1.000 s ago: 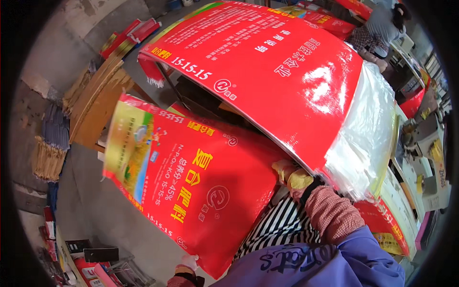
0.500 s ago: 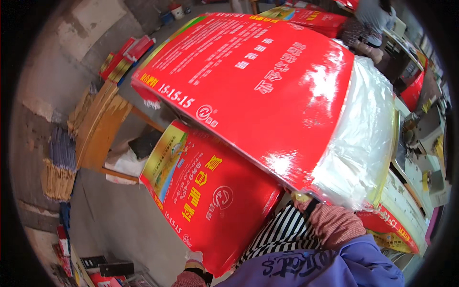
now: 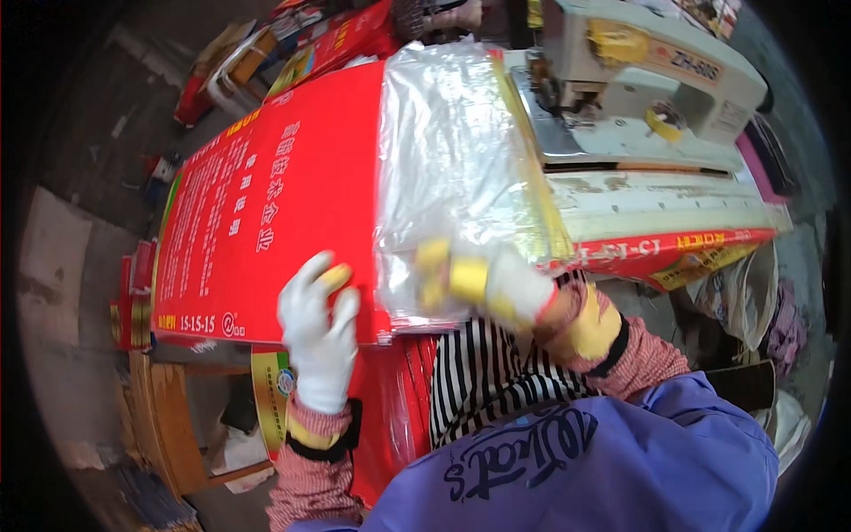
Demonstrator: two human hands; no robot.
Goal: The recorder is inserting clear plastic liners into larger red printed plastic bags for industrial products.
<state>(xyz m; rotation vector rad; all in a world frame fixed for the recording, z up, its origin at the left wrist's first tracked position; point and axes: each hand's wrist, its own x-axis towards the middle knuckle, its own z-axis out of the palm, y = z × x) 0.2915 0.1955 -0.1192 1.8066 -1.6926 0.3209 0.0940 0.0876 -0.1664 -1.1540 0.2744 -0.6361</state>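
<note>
Red sacks (image 3: 306, 204) beneath left grip (image 3: 319, 332)

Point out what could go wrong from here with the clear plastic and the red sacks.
The wrinkled clear plastic could bunch or tear if the right hand, blurred at or just above it, snags it. Its yellowish edge lies close to the sewing machine and might catch there. The left hand is open over the upper red sack; neither hand grips the lower red sacks, which could slide down.
</note>
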